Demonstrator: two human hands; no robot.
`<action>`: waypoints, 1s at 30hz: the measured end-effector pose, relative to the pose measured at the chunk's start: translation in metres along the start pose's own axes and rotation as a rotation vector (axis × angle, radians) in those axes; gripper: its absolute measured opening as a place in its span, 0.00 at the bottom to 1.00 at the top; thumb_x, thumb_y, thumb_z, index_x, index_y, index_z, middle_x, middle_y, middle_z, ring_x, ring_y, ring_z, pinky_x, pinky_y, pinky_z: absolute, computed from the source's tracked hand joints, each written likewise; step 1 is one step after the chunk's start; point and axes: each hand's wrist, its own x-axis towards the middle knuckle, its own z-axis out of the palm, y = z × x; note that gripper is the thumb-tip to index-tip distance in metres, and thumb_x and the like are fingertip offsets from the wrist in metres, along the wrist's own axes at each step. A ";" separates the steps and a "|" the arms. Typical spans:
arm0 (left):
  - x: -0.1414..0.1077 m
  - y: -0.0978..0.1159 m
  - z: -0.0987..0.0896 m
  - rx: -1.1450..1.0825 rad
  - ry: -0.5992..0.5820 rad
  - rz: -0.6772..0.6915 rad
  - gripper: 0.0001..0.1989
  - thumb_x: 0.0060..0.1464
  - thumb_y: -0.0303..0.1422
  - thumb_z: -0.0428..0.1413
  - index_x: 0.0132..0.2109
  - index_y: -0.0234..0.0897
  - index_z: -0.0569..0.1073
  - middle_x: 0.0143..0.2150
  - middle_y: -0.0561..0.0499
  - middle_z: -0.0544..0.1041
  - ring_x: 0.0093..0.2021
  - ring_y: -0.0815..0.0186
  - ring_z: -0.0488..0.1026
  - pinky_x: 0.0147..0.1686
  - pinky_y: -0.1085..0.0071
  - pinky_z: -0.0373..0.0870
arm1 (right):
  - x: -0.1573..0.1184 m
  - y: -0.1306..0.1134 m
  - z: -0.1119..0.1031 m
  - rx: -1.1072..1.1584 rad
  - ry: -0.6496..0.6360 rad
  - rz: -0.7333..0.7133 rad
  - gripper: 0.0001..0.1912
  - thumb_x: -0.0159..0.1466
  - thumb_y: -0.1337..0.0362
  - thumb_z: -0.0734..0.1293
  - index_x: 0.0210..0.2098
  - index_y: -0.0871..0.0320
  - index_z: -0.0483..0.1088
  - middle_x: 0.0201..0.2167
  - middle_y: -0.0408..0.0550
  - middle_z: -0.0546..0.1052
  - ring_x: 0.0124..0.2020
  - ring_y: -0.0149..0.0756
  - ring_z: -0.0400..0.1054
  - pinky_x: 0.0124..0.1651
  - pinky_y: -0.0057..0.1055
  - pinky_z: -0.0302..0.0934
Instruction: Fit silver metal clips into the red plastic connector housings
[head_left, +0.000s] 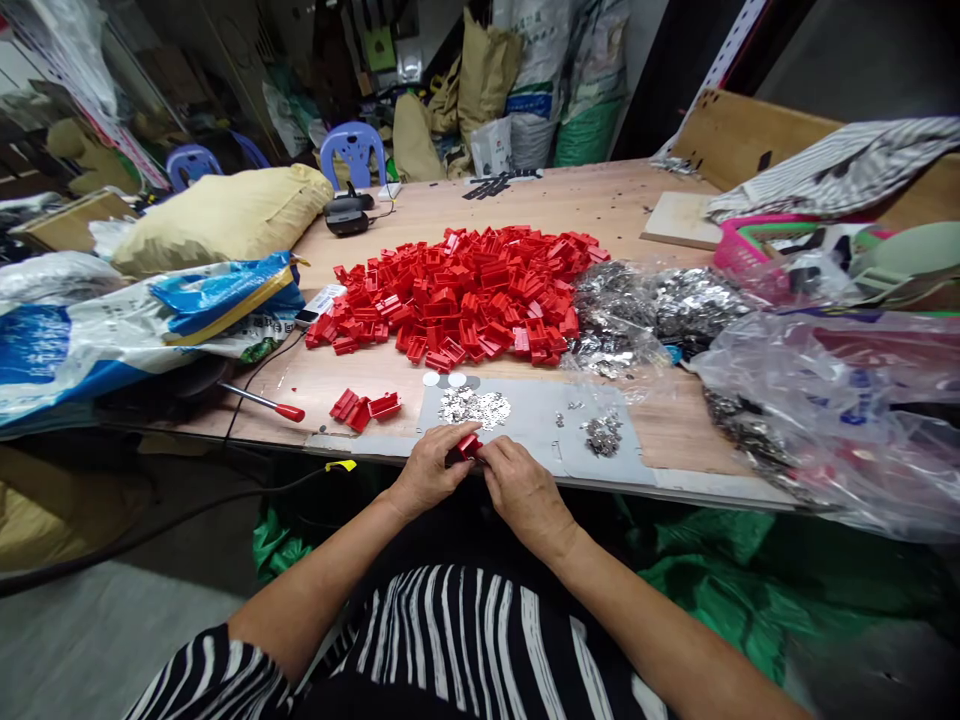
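- Black top (480, 630) with uneven, brush-like white stripes.
- Left of the top's front, a matching striped sleeve (217, 680).
- Beyond the top, bare forearms (322, 580) and hands (525, 497).

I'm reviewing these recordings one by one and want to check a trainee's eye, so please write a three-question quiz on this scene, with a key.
1. True or false: the left hand has hold of a red part.

2. What lies on the grey sheet just beyond the hands?
A) A striped cloth
B) A small pile of flat silvery pieces
C) A purple chair

3. Fill in: in the picture, the bagged metal pieces lie to the ____ of the large red heap.

Key: 1. True. 2. B. 3. Right.
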 end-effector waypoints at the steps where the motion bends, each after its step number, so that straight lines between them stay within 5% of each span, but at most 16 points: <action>1: 0.000 0.000 0.000 0.002 0.003 0.003 0.29 0.49 0.21 0.58 0.58 0.42 0.66 0.50 0.48 0.77 0.51 0.60 0.72 0.53 0.59 0.69 | 0.000 -0.001 -0.001 -0.010 -0.008 0.002 0.10 0.65 0.73 0.60 0.43 0.57 0.68 0.38 0.48 0.73 0.41 0.39 0.67 0.41 0.31 0.64; 13: -0.002 -0.002 0.002 0.028 0.019 0.031 0.31 0.47 0.19 0.56 0.59 0.41 0.65 0.53 0.47 0.75 0.53 0.59 0.71 0.54 0.57 0.68 | 0.014 -0.011 -0.016 -0.046 -0.138 0.008 0.12 0.63 0.76 0.59 0.41 0.57 0.70 0.39 0.53 0.74 0.40 0.41 0.69 0.38 0.33 0.64; 20: -0.001 0.001 0.001 0.040 0.013 0.035 0.28 0.51 0.24 0.57 0.59 0.41 0.64 0.49 0.47 0.77 0.50 0.61 0.72 0.52 0.59 0.69 | 0.001 0.007 -0.024 0.176 -0.079 0.072 0.08 0.65 0.70 0.62 0.41 0.57 0.71 0.37 0.48 0.75 0.39 0.37 0.71 0.42 0.31 0.63; 30: -0.001 0.000 0.002 0.036 0.011 0.041 0.29 0.51 0.24 0.57 0.60 0.42 0.64 0.50 0.47 0.76 0.52 0.60 0.72 0.53 0.58 0.68 | 0.003 0.008 -0.019 0.205 -0.111 0.081 0.09 0.65 0.70 0.61 0.40 0.56 0.73 0.36 0.48 0.76 0.38 0.37 0.72 0.43 0.31 0.62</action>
